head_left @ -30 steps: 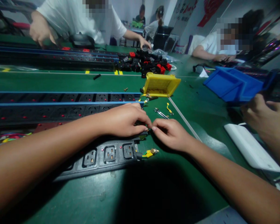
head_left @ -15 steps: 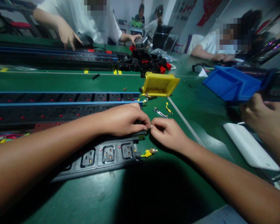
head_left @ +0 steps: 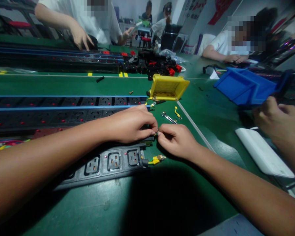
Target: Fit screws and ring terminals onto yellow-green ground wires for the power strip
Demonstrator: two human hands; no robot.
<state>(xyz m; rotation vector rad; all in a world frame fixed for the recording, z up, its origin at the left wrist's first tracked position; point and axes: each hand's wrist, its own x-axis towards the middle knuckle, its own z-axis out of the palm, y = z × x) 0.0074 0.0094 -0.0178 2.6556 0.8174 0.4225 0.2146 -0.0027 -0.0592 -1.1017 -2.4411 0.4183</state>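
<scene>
First-person view down onto a green worktable (head_left: 127,209): two bare hands meet near centre, at the end of a dark strip (head_left: 149,140). The L hand (head_left: 135,123) lies over that strip, hiding most of it; its fingers curl, w/ thumb and forefinger tips almost meeting. The R hand (head_left: 175,139) is just beside it, fingers folded in, thumb and forefinger close together, tips next to the L ones. Something tiny may be between them; too small to tell what, or which hand has it.

Handling, judged by eye: the strip is prob. stiff, long and fairly heavy, smooth-sided, so best held by both long edges near the end. The socket strip (head_left: 123,168) in front looks the same type. The yellow-green lead (head_left: 151,162) at its end looks light and bendy, best taken by its brass fitting (head_left: 160,158).

Counts: 3 sockets clear on the front strip, plus pt of a 4th by the L forearm; 2 socket rows (head_left: 105,101) behind, w/ 2 blue edges; 1 wrench (head_left: 169,118); 1 loose yellow lead (head_left: 177,111); 1 yellow bin (head_left: 169,88), tipped on its side; 1 screw (head_left: 131,92); 1 short black tube (head_left: 100,79); 1 white device (head_left: 264,152), R side, near another person's hand (head_left: 277,121).
</scene>
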